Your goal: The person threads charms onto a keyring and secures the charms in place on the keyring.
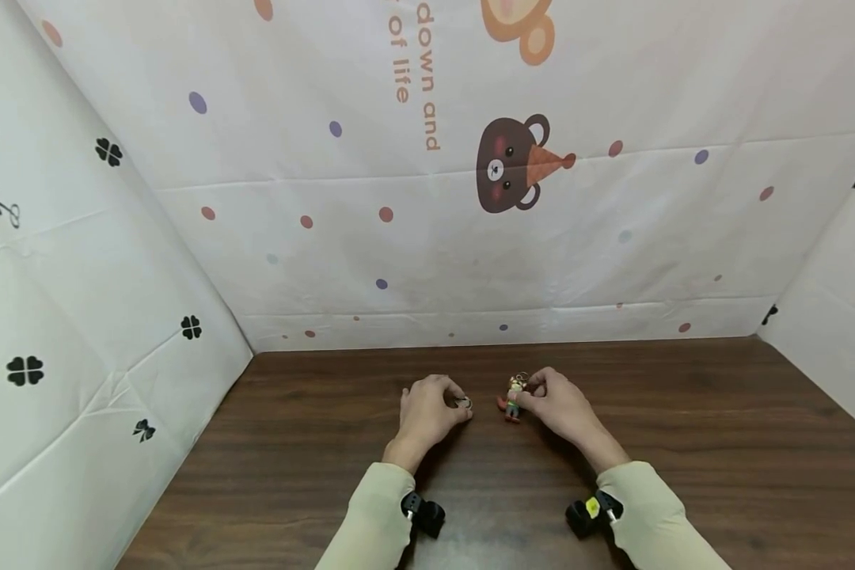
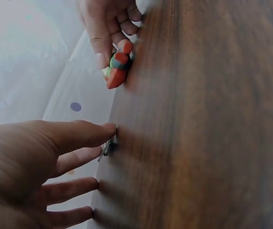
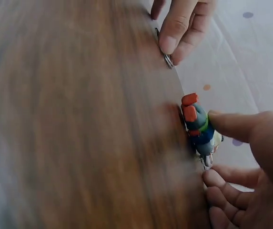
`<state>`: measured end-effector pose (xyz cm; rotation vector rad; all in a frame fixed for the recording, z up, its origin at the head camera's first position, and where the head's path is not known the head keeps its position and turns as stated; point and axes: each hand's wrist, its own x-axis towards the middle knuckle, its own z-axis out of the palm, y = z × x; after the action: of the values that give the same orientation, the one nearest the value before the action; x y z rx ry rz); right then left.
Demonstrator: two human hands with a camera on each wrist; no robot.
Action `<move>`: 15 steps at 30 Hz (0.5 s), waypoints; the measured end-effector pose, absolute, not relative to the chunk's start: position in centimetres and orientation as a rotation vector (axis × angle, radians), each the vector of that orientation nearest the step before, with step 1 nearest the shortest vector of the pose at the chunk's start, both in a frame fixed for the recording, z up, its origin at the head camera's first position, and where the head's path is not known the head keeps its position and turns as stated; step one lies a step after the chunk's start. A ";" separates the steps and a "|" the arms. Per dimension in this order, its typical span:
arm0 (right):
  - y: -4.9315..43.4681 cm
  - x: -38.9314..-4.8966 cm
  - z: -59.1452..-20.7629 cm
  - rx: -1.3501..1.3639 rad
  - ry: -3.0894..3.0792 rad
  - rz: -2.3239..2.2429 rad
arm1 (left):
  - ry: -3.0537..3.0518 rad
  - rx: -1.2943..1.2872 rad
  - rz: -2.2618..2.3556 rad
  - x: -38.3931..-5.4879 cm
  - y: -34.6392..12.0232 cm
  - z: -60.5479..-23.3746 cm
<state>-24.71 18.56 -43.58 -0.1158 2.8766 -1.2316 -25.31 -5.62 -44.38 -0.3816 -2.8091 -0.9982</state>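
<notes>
Wood-grain table beneath both hands, backed and flanked by white cloth printed with spots, clovers and a bear's head. Head view: left hand pinching a small metal piece, seemingly ring-shaped, at its inner side; right hand pinching a keychain figurine at its fingertips, on the side toward the left hand. Both objects between the hands, near one another but apart. Pale sleeves nearer the viewer than the hands.

Left wrist view: thumb and forefinger of the left hand together on the metal piece, remaining fingers spread beside it, tips at or close above the table; figurine beyond, below the right hand's fingers.

Right wrist view: right thumb against the figurine's side, forefinger near the metal fitting at its top; red feet pointing away from the right hand. Full contact of figurine with table not to be told.

Progress, as judged: handling midway, both objects in the fingers, neither released nor joined to the other. Remaining, as judged: release of both grips; final arrangement undeterminable.
</notes>
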 end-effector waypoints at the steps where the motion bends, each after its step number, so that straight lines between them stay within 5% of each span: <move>1: 18.6 -24.8 -43.6 -0.137 2.873 -1.233 | -2.809 -0.385 -0.991 -25.3 -5.6 -44.4; 15: 19.9 -24.6 -42.1 -0.128 2.862 -1.083 | -2.816 -0.414 -0.988 -25.2 -5.8 -44.3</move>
<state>-24.60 19.90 -42.13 -0.1281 2.8624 -1.0826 -25.17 -5.78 -44.25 -0.4144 -2.8163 -0.9876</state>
